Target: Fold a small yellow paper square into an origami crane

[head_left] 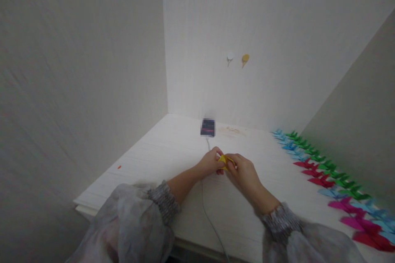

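Note:
A small piece of folded yellow paper is held above the white table, between both hands. My left hand pinches its left side, fingers closed. From the right, my right hand grips the other side between thumb and fingers. The fingers cover part of the paper, so its full shape cannot be made out. Along the table's right side stand rows of folded paper cranes, among them green cranes, red cranes and pink cranes.
A dark, pixelated device lies near the back wall. Its white cable runs under my arms to the table's front edge. An orange scrap lies at left. A white hook and a yellow hook are on the wall.

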{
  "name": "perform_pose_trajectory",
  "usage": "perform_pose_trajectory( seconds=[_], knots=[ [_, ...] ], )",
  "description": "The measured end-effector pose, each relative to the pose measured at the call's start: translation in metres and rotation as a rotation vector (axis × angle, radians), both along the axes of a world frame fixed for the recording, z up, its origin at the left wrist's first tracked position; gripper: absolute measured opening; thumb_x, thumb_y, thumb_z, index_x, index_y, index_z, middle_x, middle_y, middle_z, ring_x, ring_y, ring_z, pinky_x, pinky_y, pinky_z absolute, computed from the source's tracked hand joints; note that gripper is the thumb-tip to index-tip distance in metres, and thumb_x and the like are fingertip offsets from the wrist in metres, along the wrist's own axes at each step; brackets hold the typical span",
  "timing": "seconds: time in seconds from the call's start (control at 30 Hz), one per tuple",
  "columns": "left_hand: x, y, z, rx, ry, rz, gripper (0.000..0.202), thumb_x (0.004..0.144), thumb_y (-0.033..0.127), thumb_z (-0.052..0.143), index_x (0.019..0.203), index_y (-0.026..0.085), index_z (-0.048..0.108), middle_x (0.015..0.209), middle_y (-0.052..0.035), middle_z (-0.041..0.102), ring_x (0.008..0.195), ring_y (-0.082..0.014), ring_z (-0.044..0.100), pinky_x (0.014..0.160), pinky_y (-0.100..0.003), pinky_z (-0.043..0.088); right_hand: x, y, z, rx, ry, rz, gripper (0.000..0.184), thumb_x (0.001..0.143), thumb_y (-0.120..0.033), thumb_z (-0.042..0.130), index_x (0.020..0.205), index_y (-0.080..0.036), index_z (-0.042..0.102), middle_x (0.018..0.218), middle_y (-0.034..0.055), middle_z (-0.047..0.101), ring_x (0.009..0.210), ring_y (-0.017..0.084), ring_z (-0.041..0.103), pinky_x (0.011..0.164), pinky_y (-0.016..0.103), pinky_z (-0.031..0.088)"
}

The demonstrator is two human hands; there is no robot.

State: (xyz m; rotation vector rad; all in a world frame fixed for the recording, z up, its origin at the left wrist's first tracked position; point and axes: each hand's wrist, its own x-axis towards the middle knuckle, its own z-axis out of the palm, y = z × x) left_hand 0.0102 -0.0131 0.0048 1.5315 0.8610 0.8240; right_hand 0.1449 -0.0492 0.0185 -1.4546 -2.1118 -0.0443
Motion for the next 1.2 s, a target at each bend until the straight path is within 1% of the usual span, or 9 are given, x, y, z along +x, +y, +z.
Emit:
perform_pose_trajectory(
  seconds=[0.2, 0.37, 0.57, 0.67, 0.77, 0.83, 1.0, 1.07, 1.2],
  knots=[
    [-0.001, -0.003, 0.007, -0.017, 0.003, -0.038, 0.027, 0.060, 0.009, 0.047, 0.086, 0.014, 0.039, 0.040, 0.0069, 0.049, 0.032, -0.0060, 0.042, 0.037, -0.016, 0.033, 0.007, 0.003, 0.001, -0.004, 0.163, 0.057, 0.024, 0.073, -0.018, 0.041, 0.085, -0.018, 0.061, 0.079, 0.0043, 0.061, 0.070, 0.015, 0.056, 0.064, 0.026, 0.042],
    [0.000, 0.001, 0.003, -0.038, -0.012, -0.073, 0.030, 0.060, 0.010, 0.047, 0.089, 0.012, 0.044, 0.042, 0.0055, 0.051, 0.033, -0.0056, 0.042, 0.038, -0.017, 0.034, 0.012, 0.006, 0.001, -0.066, 0.404, 0.130, 0.022, 0.071, -0.017, 0.043, 0.082, -0.018, 0.061, 0.078, 0.0048, 0.061, 0.073, 0.016, 0.055, 0.065, 0.027, 0.043],
    [0.000, 0.003, 0.000, -0.083, -0.012, -0.127, 0.019, 0.061, 0.012, 0.046, 0.078, 0.010, 0.054, 0.042, 0.0044, 0.049, 0.036, -0.0045, 0.042, 0.039, -0.016, 0.032, 0.013, 0.007, 0.004, -0.124, 0.609, 0.260, 0.017, 0.068, -0.020, 0.047, 0.074, -0.019, 0.063, 0.077, 0.0050, 0.057, 0.075, 0.017, 0.053, 0.068, 0.030, 0.043],
    [-0.001, 0.003, 0.000, -0.094, -0.005, -0.134, 0.020, 0.062, 0.012, 0.045, 0.079, 0.010, 0.056, 0.041, 0.0045, 0.048, 0.035, -0.0043, 0.040, 0.040, -0.016, 0.031, 0.013, 0.008, 0.003, -0.162, 0.686, 0.291, 0.016, 0.067, -0.021, 0.047, 0.071, -0.019, 0.063, 0.076, 0.0044, 0.055, 0.073, 0.016, 0.052, 0.065, 0.028, 0.043],
    [-0.002, 0.002, 0.002, -0.089, -0.002, -0.143, 0.019, 0.064, 0.014, 0.047, 0.080, 0.011, 0.057, 0.042, 0.0042, 0.048, 0.036, -0.0046, 0.040, 0.041, -0.017, 0.031, 0.014, 0.010, 0.000, -0.214, 0.745, 0.287, 0.016, 0.067, -0.021, 0.047, 0.068, -0.018, 0.062, 0.075, 0.0039, 0.055, 0.071, 0.015, 0.053, 0.061, 0.027, 0.044],
    [-0.001, 0.001, 0.004, -0.091, -0.018, -0.154, 0.018, 0.065, 0.023, 0.051, 0.077, 0.010, 0.058, 0.044, 0.0033, 0.048, 0.039, -0.0049, 0.041, 0.042, -0.017, 0.032, 0.014, 0.010, 0.000, -0.242, 0.780, 0.263, 0.015, 0.066, -0.021, 0.046, 0.066, -0.018, 0.061, 0.074, 0.0034, 0.054, 0.068, 0.015, 0.052, 0.058, 0.027, 0.044],
    [0.000, 0.000, 0.007, -0.158, -0.107, -0.113, 0.049, 0.070, 0.053, 0.039, 0.074, 0.008, 0.057, 0.049, -0.0006, 0.050, 0.044, -0.0070, 0.045, 0.045, -0.020, 0.034, 0.013, 0.009, 0.002, -0.223, 0.832, 0.247, 0.014, 0.063, -0.020, 0.047, 0.063, -0.018, 0.061, 0.072, 0.0026, 0.056, 0.066, 0.015, 0.052, 0.057, 0.026, 0.043],
    [-0.001, 0.000, 0.005, -0.168, -0.137, -0.121, 0.049, 0.069, 0.054, 0.041, 0.076, 0.008, 0.057, 0.050, -0.0005, 0.049, 0.045, -0.0070, 0.045, 0.046, -0.020, 0.034, 0.013, 0.009, 0.002, -0.232, 0.844, 0.243, 0.014, 0.063, -0.021, 0.048, 0.065, -0.018, 0.061, 0.072, 0.0028, 0.056, 0.065, 0.014, 0.052, 0.054, 0.025, 0.043],
    [-0.002, 0.001, 0.002, -0.156, -0.155, -0.172, 0.040, 0.065, 0.045, 0.053, 0.082, 0.008, 0.057, 0.053, 0.0005, 0.050, 0.047, -0.0056, 0.045, 0.048, -0.019, 0.034, 0.014, 0.009, 0.000, -0.250, 0.836, 0.196, 0.015, 0.065, -0.021, 0.048, 0.071, -0.018, 0.061, 0.070, 0.0022, 0.058, 0.063, 0.014, 0.052, 0.055, 0.025, 0.043]
  ],
)
